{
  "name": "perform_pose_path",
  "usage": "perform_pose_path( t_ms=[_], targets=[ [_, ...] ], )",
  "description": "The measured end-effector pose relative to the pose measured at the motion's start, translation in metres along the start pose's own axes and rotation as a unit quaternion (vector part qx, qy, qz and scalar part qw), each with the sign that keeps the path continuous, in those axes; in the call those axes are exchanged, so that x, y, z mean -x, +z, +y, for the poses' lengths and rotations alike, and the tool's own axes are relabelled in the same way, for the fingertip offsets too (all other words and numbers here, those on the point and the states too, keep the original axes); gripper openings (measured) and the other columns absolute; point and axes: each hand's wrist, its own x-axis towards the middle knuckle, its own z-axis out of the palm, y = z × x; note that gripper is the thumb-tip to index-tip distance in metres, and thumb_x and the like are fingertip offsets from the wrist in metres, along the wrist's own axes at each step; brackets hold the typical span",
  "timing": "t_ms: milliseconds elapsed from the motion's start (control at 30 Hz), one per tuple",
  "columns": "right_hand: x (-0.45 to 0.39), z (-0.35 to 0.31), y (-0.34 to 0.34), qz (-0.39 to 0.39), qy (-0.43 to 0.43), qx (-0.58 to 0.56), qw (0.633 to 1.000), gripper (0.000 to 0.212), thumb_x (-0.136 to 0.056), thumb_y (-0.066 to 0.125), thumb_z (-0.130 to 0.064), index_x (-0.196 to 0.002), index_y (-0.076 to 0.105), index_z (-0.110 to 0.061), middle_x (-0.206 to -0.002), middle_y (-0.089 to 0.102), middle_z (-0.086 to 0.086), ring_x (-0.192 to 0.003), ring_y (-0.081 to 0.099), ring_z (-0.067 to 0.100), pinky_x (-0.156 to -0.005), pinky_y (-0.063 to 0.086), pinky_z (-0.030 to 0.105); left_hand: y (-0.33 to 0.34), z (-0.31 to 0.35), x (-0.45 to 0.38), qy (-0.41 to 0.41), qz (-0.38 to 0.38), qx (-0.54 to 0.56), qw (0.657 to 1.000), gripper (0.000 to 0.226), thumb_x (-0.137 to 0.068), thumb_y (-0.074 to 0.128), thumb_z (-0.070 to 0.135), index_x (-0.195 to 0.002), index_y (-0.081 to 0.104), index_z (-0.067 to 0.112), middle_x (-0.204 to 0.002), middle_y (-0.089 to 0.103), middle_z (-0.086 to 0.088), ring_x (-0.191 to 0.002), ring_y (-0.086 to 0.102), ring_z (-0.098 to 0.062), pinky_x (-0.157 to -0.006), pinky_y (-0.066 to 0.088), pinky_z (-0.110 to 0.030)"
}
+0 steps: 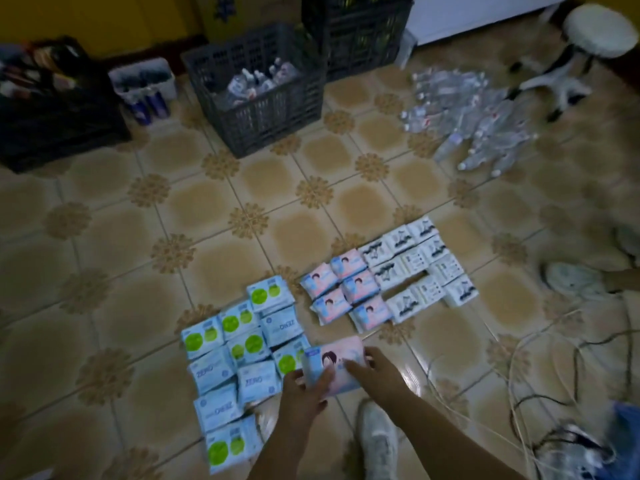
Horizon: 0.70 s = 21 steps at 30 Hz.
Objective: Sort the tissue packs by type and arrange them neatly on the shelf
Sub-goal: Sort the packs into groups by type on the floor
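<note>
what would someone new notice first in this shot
Three sorted blocks of tissue packs on the tiled floor: green-and-white packs at left, pink packs in the middle, black-and-white packs at right. In front, the left hand and right hand hold one pink pack. Behind stands a grey crate with bottles inside.

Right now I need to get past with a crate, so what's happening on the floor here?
A person is sorting tissue packs on the tiled floor. Both hands, left hand and right hand, hold one pink pack above the layout. Three groups already lie flat: green-and-blue packs nearest, pink packs in the middle, white packs beyond. Nothing is on a shelf in view.
</note>
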Motion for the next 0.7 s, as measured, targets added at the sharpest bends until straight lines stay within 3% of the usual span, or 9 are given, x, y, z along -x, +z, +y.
perform_pose_path(
  t_ms=[100, 167, 233, 300, 367, 467, 533, 633, 700],
  targets=[
    [-0.061, 0.026, -0.004, -0.045, 0.012, 0.014, 0.999, 0.029, -0.089, 0.067, -0.038, -0.113, 0.065, -0.022, -0.105, 0.071, 0.008, -0.095, 0.067, 0.024, -0.089, 0.054, 0.040, 0.034, -0.014, -0.047, 0.051, 0.068, -0.031, 0.996, 0.048, -0.068, 0.090, 0.030, -0.094, 0.053, 0.015, -0.087, 0.063, -0.014, -0.070, 0.063, -0.022, -0.056, 0.051, -0.030],
    [-0.108, 0.047, -0.003, -0.064, 0.021, 0.035, 0.997, 0.031, -0.086, 0.063, -0.045, -0.111, 0.061, -0.027, -0.109, 0.070, 0.010, -0.091, 0.064, 0.023, -0.089, 0.053, 0.043, 0.056, -0.039, -0.098, 0.029, 0.004, -0.058, 0.998, 0.063, -0.053, 0.096, 0.037, -0.096, 0.059, 0.009, -0.083, 0.065, -0.018, -0.062, 0.065, -0.024, -0.049, 0.048, -0.027],
    [-0.150, 0.068, 0.003, -0.040, 0.028, 0.056, 0.997, 0.039, -0.079, 0.066, -0.043, -0.111, 0.059, -0.020, -0.111, 0.068, 0.018, -0.093, 0.064, 0.029, -0.089, 0.053, 0.048, 0.071, -0.057, -0.138, 0.027, 0.033, -0.106, 0.993, 0.054, -0.063, 0.089, 0.046, -0.095, 0.065, 0.009, -0.081, 0.068, -0.010, -0.069, 0.067, -0.027, -0.057, 0.048, -0.029],
    [-0.190, 0.084, 0.008, -0.019, 0.034, 0.087, 0.995, 0.039, -0.087, 0.068, -0.029, -0.116, 0.054, -0.007, -0.113, 0.065, 0.020, -0.101, 0.064, 0.033, -0.082, 0.051, 0.040, 0.086, -0.072, -0.176, 0.063, 0.059, -0.114, 0.990, 0.039, -0.075, 0.083, 0.041, -0.096, 0.065, 0.013, -0.085, 0.069, -0.006, -0.078, 0.068, -0.028, -0.066, 0.051, -0.032],
    [-0.224, 0.096, 0.013, -0.023, 0.030, 0.128, 0.991, 0.037, -0.093, 0.062, -0.023, -0.121, 0.051, -0.002, -0.116, 0.062, 0.018, -0.107, 0.061, 0.031, -0.076, 0.039, 0.026, 0.097, -0.091, -0.219, 0.066, 0.060, -0.117, 0.989, 0.054, -0.066, 0.078, 0.054, -0.102, 0.066, 0.016, -0.092, 0.072, -0.006, -0.083, 0.070, -0.029, -0.074, 0.058, -0.043],
    [-0.273, 0.120, 0.022, -0.016, 0.006, 0.163, 0.987, 0.042, -0.093, 0.059, -0.026, -0.131, 0.051, -0.008, -0.121, 0.061, 0.020, -0.110, 0.059, 0.033, -0.082, 0.042, 0.028, 0.106, -0.138, -0.307, 0.073, 0.063, -0.155, 0.983, 0.071, -0.057, 0.066, 0.070, -0.110, 0.062, 0.023, -0.094, 0.074, -0.010, -0.087, 0.072, -0.037, -0.076, 0.058, -0.056],
    [-0.297, 0.133, 0.032, -0.016, -0.025, 0.196, 0.980, 0.055, -0.091, 0.059, -0.023, -0.143, 0.044, -0.017, -0.122, 0.060, 0.020, -0.109, 0.059, 0.033, -0.088, 0.047, 0.031, 0.115, -0.123, -0.307, 0.082, 0.079, -0.177, 0.978, 0.059, -0.070, 0.071, 0.058, -0.114, 0.057, 0.022, -0.102, 0.072, -0.013, -0.091, 0.071, -0.036, -0.079, 0.058, -0.052],
    [-0.317, 0.147, 0.042, -0.017, -0.069, 0.193, 0.979, 0.066, -0.089, 0.058, -0.009, -0.150, 0.035, -0.016, -0.124, 0.060, 0.018, -0.112, 0.058, 0.030, -0.081, 0.041, 0.024, 0.128, -0.102, -0.306, 0.100, 0.076, -0.210, 0.970, 0.033, -0.092, 0.064, 0.024, -0.121, 0.060, 0.011, -0.111, 0.069, -0.009, -0.100, 0.065, -0.026, -0.078, 0.048, -0.030],
    [-0.317, 0.148, 0.043, -0.018, -0.062, 0.185, 0.981, 0.061, -0.091, 0.057, -0.007, -0.149, 0.037, -0.014, -0.127, 0.059, 0.014, -0.114, 0.057, 0.028, -0.079, 0.035, 0.019, 0.132, -0.099, -0.307, 0.083, 0.060, -0.212, 0.972, 0.036, -0.096, 0.059, 0.019, -0.129, 0.059, 0.006, -0.119, 0.066, -0.015, -0.111, 0.062, -0.030, -0.085, 0.048, -0.032]
  ],
)
